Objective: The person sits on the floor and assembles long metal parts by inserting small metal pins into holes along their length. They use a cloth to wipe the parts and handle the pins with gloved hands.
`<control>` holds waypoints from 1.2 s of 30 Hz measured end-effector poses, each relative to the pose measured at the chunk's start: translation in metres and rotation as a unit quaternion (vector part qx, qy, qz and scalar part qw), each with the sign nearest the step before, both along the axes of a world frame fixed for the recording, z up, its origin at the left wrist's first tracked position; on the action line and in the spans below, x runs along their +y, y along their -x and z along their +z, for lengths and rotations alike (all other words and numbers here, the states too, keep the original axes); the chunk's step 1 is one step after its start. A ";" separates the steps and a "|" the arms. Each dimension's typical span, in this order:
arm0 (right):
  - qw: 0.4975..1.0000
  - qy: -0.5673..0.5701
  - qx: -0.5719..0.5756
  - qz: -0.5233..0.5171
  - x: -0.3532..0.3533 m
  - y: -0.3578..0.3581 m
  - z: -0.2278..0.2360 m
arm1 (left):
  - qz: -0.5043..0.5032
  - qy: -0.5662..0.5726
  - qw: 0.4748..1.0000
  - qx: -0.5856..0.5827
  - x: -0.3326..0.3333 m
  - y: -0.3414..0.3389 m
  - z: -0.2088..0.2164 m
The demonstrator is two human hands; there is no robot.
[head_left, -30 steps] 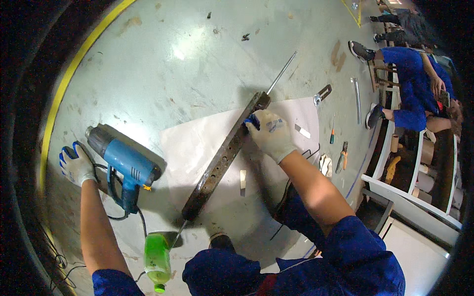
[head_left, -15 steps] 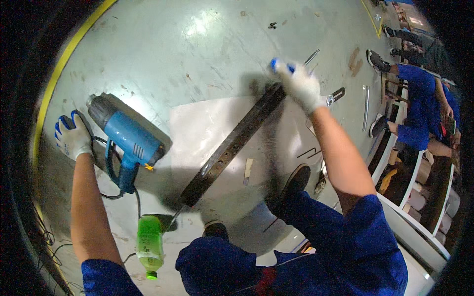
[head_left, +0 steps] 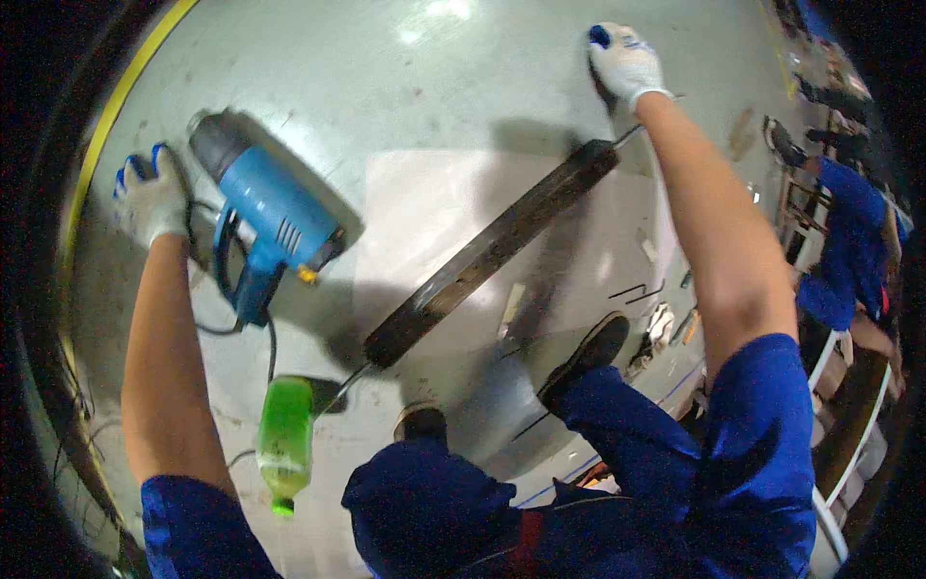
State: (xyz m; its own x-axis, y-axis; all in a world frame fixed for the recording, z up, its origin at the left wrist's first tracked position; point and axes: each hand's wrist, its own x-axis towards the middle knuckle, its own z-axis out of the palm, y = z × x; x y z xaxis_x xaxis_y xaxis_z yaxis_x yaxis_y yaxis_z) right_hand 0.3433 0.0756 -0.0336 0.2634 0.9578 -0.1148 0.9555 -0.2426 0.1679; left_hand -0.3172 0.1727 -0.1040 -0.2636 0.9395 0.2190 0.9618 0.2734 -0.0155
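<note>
My left hand [head_left: 154, 198], in a white glove with blue fingertips, lies on the floor with its fingers spread, beside the blue heat gun [head_left: 280, 207]. It holds nothing. A long dark square bar [head_left: 492, 251] lies diagonally before me, with a thin metal rod [head_left: 352, 386] sticking out at both ends. Past the bar's far end, my right hand [head_left: 627, 66], gloved alike, is low over the floor with its fingers curled in. Whatever lies under those fingers is hidden. A green bottle [head_left: 286, 434] is close to the bar's near end.
A pale sheet [head_left: 415, 203] lies beneath the bar. Hex keys [head_left: 639, 291] are on the right, near my shoe [head_left: 584, 359]. The heat gun's cord [head_left: 273, 352] trails along the floor. Another person in blue [head_left: 849, 241] is at the far right, by shelving.
My right hand has moved from over the bar's far end to the floor beyond it and its fingers have curled. The view has shifted; my left hand remains beside the heat gun.
</note>
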 end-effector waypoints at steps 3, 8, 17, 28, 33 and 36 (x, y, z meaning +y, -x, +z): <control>1.000 0.011 0.022 0.020 0.005 -0.012 -0.001 | -0.014 0.020 1.000 0.006 0.004 0.000 0.007; 0.991 0.079 0.086 -0.060 0.005 0.010 0.006 | 0.002 0.008 1.000 -0.012 -0.003 0.005 0.012; 0.993 0.012 0.066 -0.101 -0.015 0.031 0.017 | -0.003 0.012 1.000 -0.024 -0.001 -0.009 0.013; 0.890 0.114 0.439 0.052 -0.248 0.314 0.093 | -0.003 0.036 0.999 -0.020 -0.001 -0.006 0.018; 0.912 0.054 0.401 0.071 -0.258 0.321 0.069 | -0.015 -0.006 1.000 -0.006 -0.002 -0.002 0.010; 0.910 0.117 0.390 0.079 -0.253 0.324 0.067 | 0.001 0.030 0.999 -0.032 -0.005 -0.012 0.017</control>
State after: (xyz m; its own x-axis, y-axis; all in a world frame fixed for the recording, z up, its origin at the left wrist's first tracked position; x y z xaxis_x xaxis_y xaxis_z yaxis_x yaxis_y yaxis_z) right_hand 0.0189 -0.1773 0.0336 -0.1247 0.9022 -0.4129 0.8265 -0.1358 -0.5464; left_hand -0.3049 0.1673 -0.0867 -0.2775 0.9497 0.1451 0.9606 0.2763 0.0288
